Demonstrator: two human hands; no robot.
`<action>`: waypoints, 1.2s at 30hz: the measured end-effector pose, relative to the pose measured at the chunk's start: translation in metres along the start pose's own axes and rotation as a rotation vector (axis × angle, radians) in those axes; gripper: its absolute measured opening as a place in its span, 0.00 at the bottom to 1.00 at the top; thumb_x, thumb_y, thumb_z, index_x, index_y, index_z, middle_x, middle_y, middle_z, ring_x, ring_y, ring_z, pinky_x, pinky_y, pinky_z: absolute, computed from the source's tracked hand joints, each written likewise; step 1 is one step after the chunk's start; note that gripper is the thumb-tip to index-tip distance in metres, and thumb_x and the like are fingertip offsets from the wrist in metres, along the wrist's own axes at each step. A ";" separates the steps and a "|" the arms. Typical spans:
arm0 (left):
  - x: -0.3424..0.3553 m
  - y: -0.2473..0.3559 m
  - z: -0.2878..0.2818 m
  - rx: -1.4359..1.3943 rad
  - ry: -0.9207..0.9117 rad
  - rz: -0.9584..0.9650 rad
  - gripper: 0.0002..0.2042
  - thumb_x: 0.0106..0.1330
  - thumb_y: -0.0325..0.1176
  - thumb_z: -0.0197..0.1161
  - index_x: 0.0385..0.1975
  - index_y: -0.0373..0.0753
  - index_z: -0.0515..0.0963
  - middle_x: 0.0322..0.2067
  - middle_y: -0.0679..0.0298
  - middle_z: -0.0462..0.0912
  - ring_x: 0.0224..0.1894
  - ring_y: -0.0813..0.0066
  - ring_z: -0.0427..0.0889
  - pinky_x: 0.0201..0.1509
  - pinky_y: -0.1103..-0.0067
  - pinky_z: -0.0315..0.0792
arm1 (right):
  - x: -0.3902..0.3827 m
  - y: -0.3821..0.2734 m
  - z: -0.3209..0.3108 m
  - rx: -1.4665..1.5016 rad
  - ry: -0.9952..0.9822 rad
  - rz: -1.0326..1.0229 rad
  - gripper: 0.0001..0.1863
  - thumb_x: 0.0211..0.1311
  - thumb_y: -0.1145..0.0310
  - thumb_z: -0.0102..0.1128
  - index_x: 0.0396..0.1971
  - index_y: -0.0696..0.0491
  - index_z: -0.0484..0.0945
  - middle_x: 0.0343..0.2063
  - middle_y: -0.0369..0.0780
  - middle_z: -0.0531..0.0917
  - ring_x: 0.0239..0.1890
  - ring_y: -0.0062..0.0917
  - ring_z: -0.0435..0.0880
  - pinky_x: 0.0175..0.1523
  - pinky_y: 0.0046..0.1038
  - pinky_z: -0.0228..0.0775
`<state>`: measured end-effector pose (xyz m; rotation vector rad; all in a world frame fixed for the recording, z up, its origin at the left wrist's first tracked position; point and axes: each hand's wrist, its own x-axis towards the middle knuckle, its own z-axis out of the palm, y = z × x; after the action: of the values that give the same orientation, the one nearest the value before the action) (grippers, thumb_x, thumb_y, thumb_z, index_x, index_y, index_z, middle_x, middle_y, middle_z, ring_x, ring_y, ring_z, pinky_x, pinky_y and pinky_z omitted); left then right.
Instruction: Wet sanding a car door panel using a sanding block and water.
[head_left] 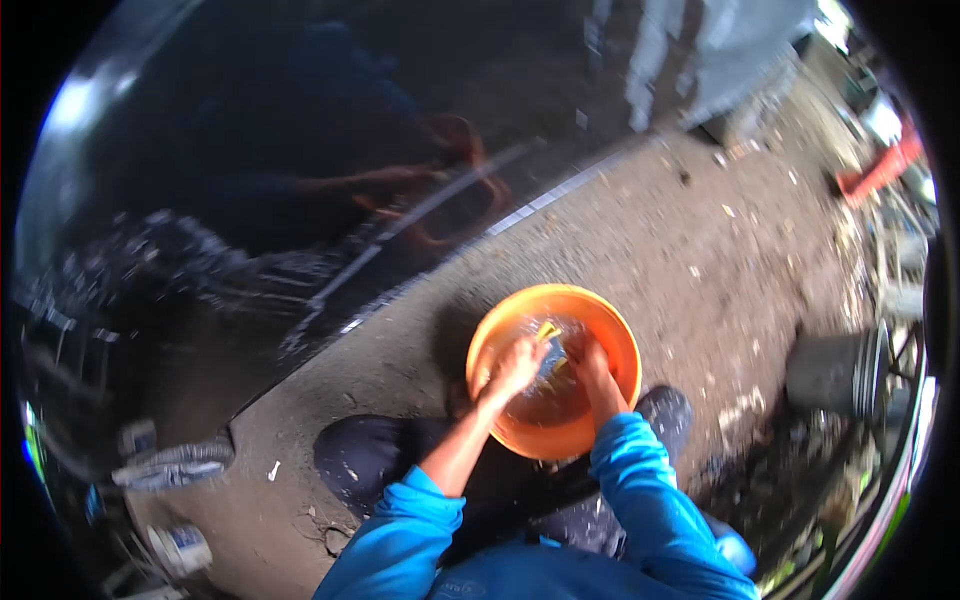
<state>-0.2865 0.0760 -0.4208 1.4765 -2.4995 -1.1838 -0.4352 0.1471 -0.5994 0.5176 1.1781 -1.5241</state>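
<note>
An orange plastic basin [553, 440] with murky water stands on the ground between my legs. Both hands are inside it. My left hand [520, 362] is closed on a yellow and dark sponge or cloth [550, 340], which is wet and partly hidden by my fingers. My right hand [590, 362] grips the same piece from the other side, its fingers partly under the water. Just beyond the basin rises a large glossy black panel [250, 200], like the side of a vehicle, with streaks along its lower part.
The dirt floor [720, 280] runs around me. At the right are a stacked grey bucket [835, 375], a red object [880, 170] and cluttered metal items. At the lower left are a white container [180, 548] and a wheel-like round object [175, 465].
</note>
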 end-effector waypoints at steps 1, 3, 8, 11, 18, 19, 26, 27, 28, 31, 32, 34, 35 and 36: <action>-0.009 -0.009 0.001 -0.073 0.128 0.105 0.17 0.68 0.44 0.58 0.35 0.33 0.79 0.25 0.45 0.79 0.33 0.48 0.82 0.37 0.60 0.72 | 0.005 0.009 -0.004 0.085 -0.105 -0.056 0.16 0.69 0.51 0.49 0.34 0.48 0.76 0.27 0.32 0.77 0.17 0.19 0.69 0.22 0.21 0.64; -0.021 0.007 -0.030 -0.256 0.252 0.132 0.11 0.62 0.35 0.65 0.33 0.32 0.76 0.27 0.46 0.80 0.33 0.46 0.82 0.35 0.61 0.73 | 0.018 0.021 -0.019 0.201 -0.122 -0.071 0.17 0.73 0.54 0.42 0.43 0.49 0.76 0.27 0.30 0.76 0.19 0.16 0.67 0.25 0.20 0.64; -0.096 0.049 -0.176 -0.541 0.350 0.335 0.10 0.57 0.21 0.68 0.32 0.35 0.71 0.31 0.65 0.75 0.36 0.84 0.72 0.38 0.83 0.70 | 0.089 0.027 -0.078 0.308 -0.214 -0.043 0.23 0.72 0.56 0.43 0.60 0.53 0.70 0.56 0.42 0.76 0.59 0.33 0.73 0.64 0.32 0.66; -0.155 0.090 -0.279 -0.139 0.773 0.714 0.10 0.48 0.16 0.61 0.26 0.35 0.68 0.35 0.57 0.80 0.37 0.66 0.81 0.36 0.74 0.74 | 0.132 -0.028 -0.123 0.320 -0.181 -0.165 0.17 0.72 0.56 0.42 0.47 0.48 0.77 0.43 0.38 0.82 0.48 0.28 0.78 0.60 0.35 0.69; -0.233 0.112 -0.439 0.795 1.534 0.574 0.19 0.45 0.14 0.59 0.41 0.35 0.74 0.57 0.45 0.75 0.63 0.44 0.70 0.69 0.58 0.60 | -0.275 -0.076 0.236 0.223 -0.813 -0.079 0.12 0.73 0.60 0.49 0.31 0.51 0.72 0.28 0.35 0.75 0.33 0.22 0.74 0.42 0.25 0.69; -0.219 0.115 -0.453 0.869 1.471 0.553 0.30 0.50 0.19 0.59 0.59 0.40 0.71 0.64 0.46 0.67 0.69 0.45 0.61 0.73 0.57 0.52 | -0.371 -0.097 0.287 0.036 -0.818 -0.200 0.16 0.72 0.60 0.50 0.49 0.57 0.74 0.40 0.43 0.81 0.42 0.30 0.80 0.50 0.27 0.73; -0.188 0.119 -0.500 1.268 1.088 0.630 0.33 0.59 0.39 0.63 0.67 0.41 0.63 0.69 0.55 0.61 0.72 0.61 0.56 0.76 0.64 0.48 | -0.483 -0.201 0.443 -0.505 -0.575 -2.324 0.09 0.64 0.67 0.58 0.36 0.57 0.81 0.33 0.43 0.82 0.38 0.35 0.81 0.46 0.34 0.71; -0.199 0.103 -0.509 1.295 1.080 0.620 0.35 0.59 0.42 0.64 0.67 0.38 0.63 0.69 0.55 0.61 0.72 0.60 0.56 0.76 0.64 0.47 | -0.481 -0.229 0.446 -0.489 -0.396 -2.588 0.08 0.63 0.67 0.58 0.33 0.56 0.80 0.30 0.44 0.80 0.38 0.37 0.80 0.47 0.36 0.69; -0.216 0.078 -0.519 1.340 1.043 0.506 0.36 0.59 0.44 0.63 0.67 0.35 0.62 0.69 0.54 0.61 0.72 0.58 0.56 0.76 0.63 0.46 | -0.471 -0.250 0.451 -0.615 -0.298 -2.593 0.08 0.63 0.66 0.58 0.31 0.56 0.79 0.28 0.43 0.79 0.37 0.39 0.78 0.48 0.38 0.68; -0.266 -0.012 -0.532 1.278 1.043 0.440 0.39 0.54 0.41 0.69 0.66 0.32 0.62 0.68 0.50 0.62 0.71 0.50 0.58 0.75 0.57 0.46 | -0.450 -0.296 0.447 -0.992 -0.100 -2.539 0.11 0.64 0.63 0.56 0.25 0.55 0.75 0.25 0.43 0.77 0.35 0.40 0.76 0.47 0.41 0.65; -0.272 -0.027 -0.529 1.288 1.065 0.459 0.39 0.53 0.42 0.69 0.65 0.34 0.64 0.67 0.52 0.64 0.71 0.53 0.59 0.75 0.58 0.47 | -0.450 -0.297 0.449 -0.962 -0.048 -2.609 0.12 0.64 0.64 0.56 0.23 0.54 0.74 0.24 0.42 0.77 0.33 0.40 0.75 0.47 0.40 0.64; -0.265 -0.017 -0.531 1.276 1.047 0.511 0.39 0.54 0.43 0.69 0.66 0.34 0.64 0.66 0.53 0.65 0.70 0.56 0.60 0.75 0.59 0.48 | -0.449 -0.299 0.458 -0.915 -0.005 -2.617 0.14 0.65 0.63 0.53 0.21 0.53 0.72 0.22 0.41 0.76 0.31 0.40 0.74 0.46 0.40 0.63; -0.248 0.018 -0.530 1.246 1.005 0.549 0.40 0.54 0.42 0.69 0.66 0.33 0.62 0.67 0.51 0.63 0.71 0.55 0.59 0.75 0.58 0.48 | -0.445 -0.301 0.461 -0.886 0.020 -2.627 0.15 0.66 0.62 0.52 0.20 0.53 0.71 0.21 0.41 0.76 0.31 0.40 0.74 0.45 0.40 0.62; -0.234 0.055 -0.531 1.251 0.996 0.643 0.39 0.56 0.43 0.67 0.66 0.33 0.62 0.67 0.52 0.63 0.71 0.58 0.59 0.75 0.60 0.48 | -0.441 -0.300 0.467 -0.870 0.032 -2.630 0.16 0.67 0.62 0.49 0.19 0.53 0.71 0.20 0.41 0.75 0.30 0.40 0.74 0.47 0.40 0.62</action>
<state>-0.0061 -0.0510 0.0746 0.6941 -2.4024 1.1209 -0.4491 -0.0731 0.0740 -2.6218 2.2457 -2.1105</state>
